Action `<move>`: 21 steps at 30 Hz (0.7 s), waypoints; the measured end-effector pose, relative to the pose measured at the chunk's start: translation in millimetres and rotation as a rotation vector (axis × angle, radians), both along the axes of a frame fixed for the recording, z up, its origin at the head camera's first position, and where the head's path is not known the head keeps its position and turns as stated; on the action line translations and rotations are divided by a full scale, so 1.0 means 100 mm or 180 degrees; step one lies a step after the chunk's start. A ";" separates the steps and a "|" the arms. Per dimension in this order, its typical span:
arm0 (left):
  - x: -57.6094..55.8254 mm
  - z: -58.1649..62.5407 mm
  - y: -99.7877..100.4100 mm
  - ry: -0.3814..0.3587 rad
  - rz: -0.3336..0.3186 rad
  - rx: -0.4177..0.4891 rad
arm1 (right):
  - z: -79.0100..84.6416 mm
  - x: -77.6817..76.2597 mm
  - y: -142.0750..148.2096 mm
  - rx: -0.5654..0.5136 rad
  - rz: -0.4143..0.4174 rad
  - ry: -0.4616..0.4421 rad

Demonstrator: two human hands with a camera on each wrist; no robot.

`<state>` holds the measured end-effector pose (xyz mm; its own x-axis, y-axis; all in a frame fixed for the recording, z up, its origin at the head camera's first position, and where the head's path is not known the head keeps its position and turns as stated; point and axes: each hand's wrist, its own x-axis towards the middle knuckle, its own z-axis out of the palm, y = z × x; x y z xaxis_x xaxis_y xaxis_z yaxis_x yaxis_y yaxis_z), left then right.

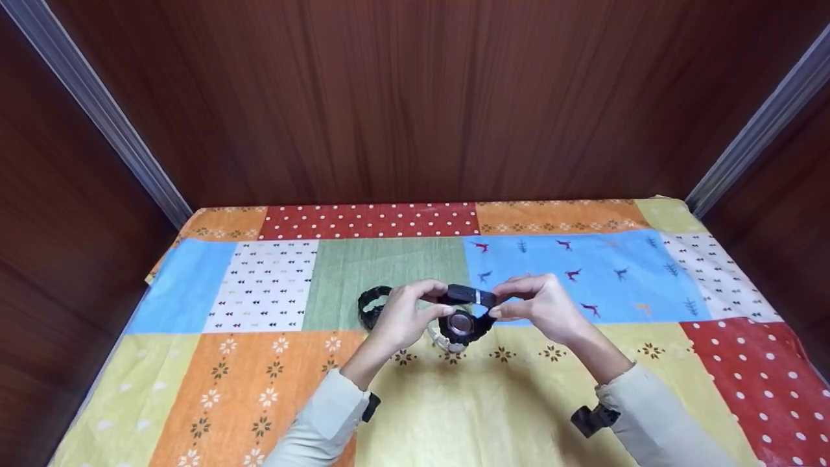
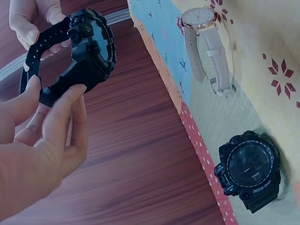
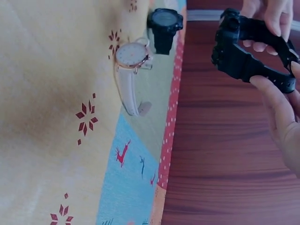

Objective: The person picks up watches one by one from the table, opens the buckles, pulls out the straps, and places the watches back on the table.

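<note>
**Black watch pinched between both hands, dial toward me**

I gripped the black watch (image 1: 461, 324) with both hands, off the cloth. My left hand (image 1: 403, 316), at its nine o'clock, pinched one side of the band between thumb and fingers; my right hand (image 1: 543, 309), at three o'clock, pinched the other. I judged that two holds steadied the flexible band better than one, and gripping only the strap left the dial uncovered. The band bent round in a loop; whether its buckle was fastened, I could not tell.

Beyond the grip, a pale-strapped watch (image 2: 218, 61) lay near six o'clock, partly hidden from above by the one I held. At nine o'clock, past my left hand, a second black watch (image 2: 248, 166) rested on the cloth, its curved strap probably propping it. The patchwork cloth (image 1: 240, 402) spread beneath everything, likely as padding, and a wooden panel (image 1: 402, 97) stood at twelve o'clock.
</note>
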<state>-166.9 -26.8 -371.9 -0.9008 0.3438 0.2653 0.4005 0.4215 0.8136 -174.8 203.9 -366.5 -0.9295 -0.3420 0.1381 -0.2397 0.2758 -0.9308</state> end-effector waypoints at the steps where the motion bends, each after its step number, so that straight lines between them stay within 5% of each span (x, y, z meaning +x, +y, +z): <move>1: 0.00 0.00 0.00 0.0021 0.0019 -0.0037 | 0.01 0.00 0.00 0.0019 0.0006 0.0009; 21: -0.01 -0.01 0.02 0.0080 -0.0024 0.0107 | -0.04 0.01 0.00 -0.0465 0.0002 -0.0449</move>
